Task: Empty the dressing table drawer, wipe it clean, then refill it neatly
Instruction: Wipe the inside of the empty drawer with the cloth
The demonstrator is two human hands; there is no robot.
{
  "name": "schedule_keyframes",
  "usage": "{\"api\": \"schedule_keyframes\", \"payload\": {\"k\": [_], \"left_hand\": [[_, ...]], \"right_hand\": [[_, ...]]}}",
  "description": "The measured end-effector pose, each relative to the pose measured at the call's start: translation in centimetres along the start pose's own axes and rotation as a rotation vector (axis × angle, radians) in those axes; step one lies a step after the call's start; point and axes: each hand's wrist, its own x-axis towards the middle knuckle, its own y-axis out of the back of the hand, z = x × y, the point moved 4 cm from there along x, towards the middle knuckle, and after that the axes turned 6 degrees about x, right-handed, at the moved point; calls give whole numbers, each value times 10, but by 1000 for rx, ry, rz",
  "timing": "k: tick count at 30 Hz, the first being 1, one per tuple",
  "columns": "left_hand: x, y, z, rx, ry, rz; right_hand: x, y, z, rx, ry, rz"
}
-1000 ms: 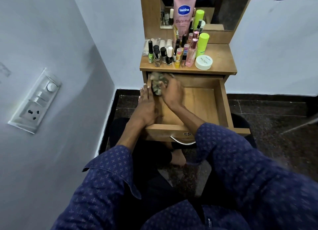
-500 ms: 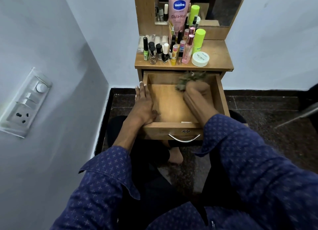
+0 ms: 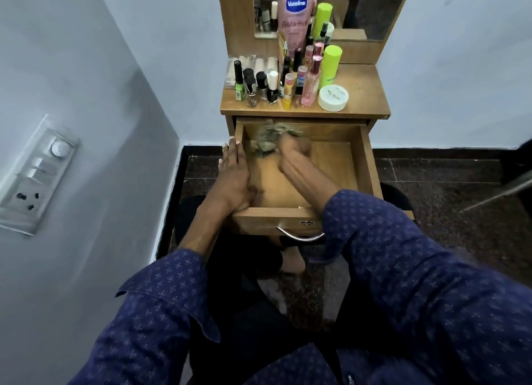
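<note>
The wooden drawer [image 3: 367,165] of the dressing table is pulled out, and only the cloth and my hand are inside it. My right hand [image 3: 293,151] grips a crumpled grey-green cloth [image 3: 266,138] against the drawer's back left corner; both are motion-blurred. My left hand [image 3: 234,177] rests flat along the drawer's left wall, fingers straight, thumb inside the drawer. On the table top [image 3: 365,96] stand several cosmetics: nail polish bottles [image 3: 262,86], a green bottle [image 3: 331,65], a white round jar [image 3: 333,97] and a pink Vaseline tube [image 3: 295,16].
A mirror [image 3: 371,7] backs the table. A white wall with a switchboard [image 3: 37,174] is close on the left. Dark tiled floor [image 3: 449,188] lies to the right. The drawer's metal handle [image 3: 302,236] points toward my legs.
My right hand swept the cloth from the back left corner to the back right of the drawer, then returned to the back left. My left hand stayed on the left wall.
</note>
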Motion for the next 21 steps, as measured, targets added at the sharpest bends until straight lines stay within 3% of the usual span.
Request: {"api": "schedule_keyframes", "payload": {"k": [2, 4, 7, 12, 15, 21], "left_hand": [[-1, -1, -2, -1, -1, 18], [0, -2, 0, -30, -7, 11], [-1, -3, 0, -28, 2, 21], [-1, -2, 3, -14, 14, 9], [0, 2, 3, -5, 12, 1], [0, -2, -2, 12, -11, 48]], "right_hand": [[-58, 28, -42, 48, 3, 175], [-51, 61, -54, 180, 63, 337], [-41, 68, -63, 252, 72, 379], [-63, -13, -32, 171, -32, 143], [-72, -55, -19, 68, -4, -18], [-49, 13, -35, 107, 48, 134]]}}
